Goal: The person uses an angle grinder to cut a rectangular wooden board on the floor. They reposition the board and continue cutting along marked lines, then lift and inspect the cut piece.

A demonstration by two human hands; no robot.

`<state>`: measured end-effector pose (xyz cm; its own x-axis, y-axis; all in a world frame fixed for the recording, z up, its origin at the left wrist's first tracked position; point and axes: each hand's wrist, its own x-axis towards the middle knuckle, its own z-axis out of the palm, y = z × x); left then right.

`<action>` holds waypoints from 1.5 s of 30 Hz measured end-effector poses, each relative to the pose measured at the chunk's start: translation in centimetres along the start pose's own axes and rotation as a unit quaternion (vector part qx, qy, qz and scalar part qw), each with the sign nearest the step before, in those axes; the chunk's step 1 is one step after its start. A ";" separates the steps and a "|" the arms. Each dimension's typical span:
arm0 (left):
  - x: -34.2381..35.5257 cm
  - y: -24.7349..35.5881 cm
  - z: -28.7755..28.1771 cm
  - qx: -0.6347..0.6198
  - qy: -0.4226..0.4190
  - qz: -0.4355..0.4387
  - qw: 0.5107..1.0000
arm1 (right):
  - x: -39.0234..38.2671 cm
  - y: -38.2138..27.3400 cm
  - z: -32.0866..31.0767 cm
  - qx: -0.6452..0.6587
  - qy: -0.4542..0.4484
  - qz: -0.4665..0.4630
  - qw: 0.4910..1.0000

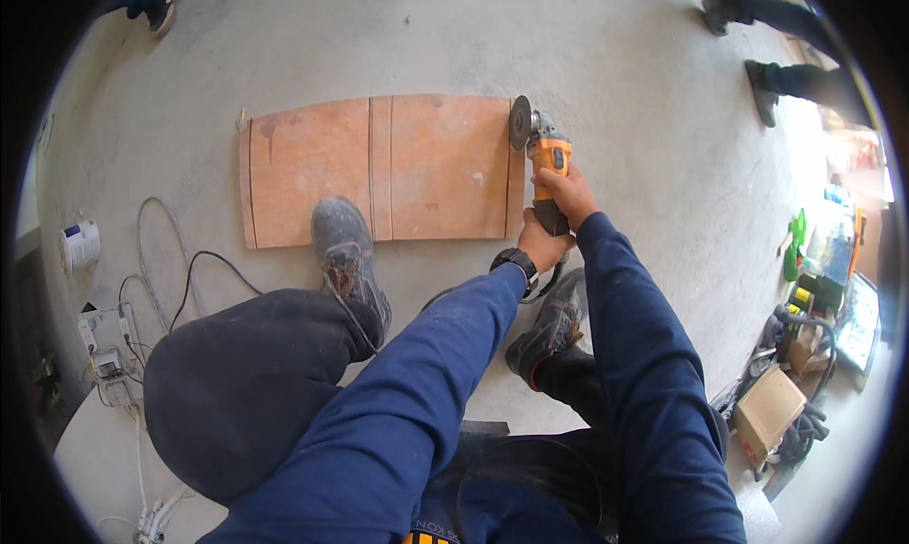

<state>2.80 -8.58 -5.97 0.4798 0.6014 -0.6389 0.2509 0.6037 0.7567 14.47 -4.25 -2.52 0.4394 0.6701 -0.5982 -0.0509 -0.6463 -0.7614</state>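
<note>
An orange and black angle grinder (549, 154) is held in both my hands, its grey disc (520, 123) at the right end of a reddish-brown board (436, 165). Whether the disc touches the board I cannot tell. My right hand (568, 196) wraps round the grinder's body, close to its switch. Lower down, my left hand (544, 243), with a black watch on the wrist, is closed on the dark rear handle end. Dark grooves or lines run across the board near both ends and its middle. My left shoe (346, 250) rests on the board's near edge.
Power strips and cables (118, 345) lie at the left, near a white can (80, 246). A cardboard box (769, 407) and mixed clutter stand at the right. Other people's legs show at the top right (795, 80), and a shoe (161, 9) at the top left.
</note>
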 end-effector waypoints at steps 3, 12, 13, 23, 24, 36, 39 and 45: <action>0.1 0.1 -0.1 0.009 0.002 -0.002 1.000 | 0.2 0.2 0.2 -0.009 0.003 0.002 1.000; 1.1 -2.3 0.0 0.014 -0.009 0.008 1.000 | 0.3 1.0 0.6 -0.010 0.005 -0.004 1.000; 1.5 -2.8 0.0 0.006 -0.019 0.022 1.000 | 0.2 1.1 0.7 -0.010 0.005 -0.009 1.000; 1.0 -3.7 0.2 0.004 0.003 0.004 1.000 | -0.4 1.2 1.0 -0.017 0.011 0.010 1.000; 0.7 -3.5 0.1 0.007 0.002 0.000 1.000 | -0.4 1.2 1.0 -0.012 0.008 0.006 1.000; -0.3 -3.0 -0.6 0.007 -0.026 -0.020 0.999 | -1.1 1.8 1.3 -0.005 0.009 0.006 1.000; -0.7 -3.2 -0.4 0.008 0.003 -0.005 1.000 | -1.3 1.9 1.4 0.001 0.006 0.012 1.000; -0.7 -3.5 -0.9 -0.009 -0.013 -0.014 1.000 | -1.3 2.4 1.8 0.001 0.005 0.009 1.000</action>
<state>0.85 -10.63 -8.31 0.4947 0.5706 -0.6555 0.2492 0.6294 0.7360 12.21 -6.00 -4.04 0.4466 0.6544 -0.6101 -0.0604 -0.6583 -0.7503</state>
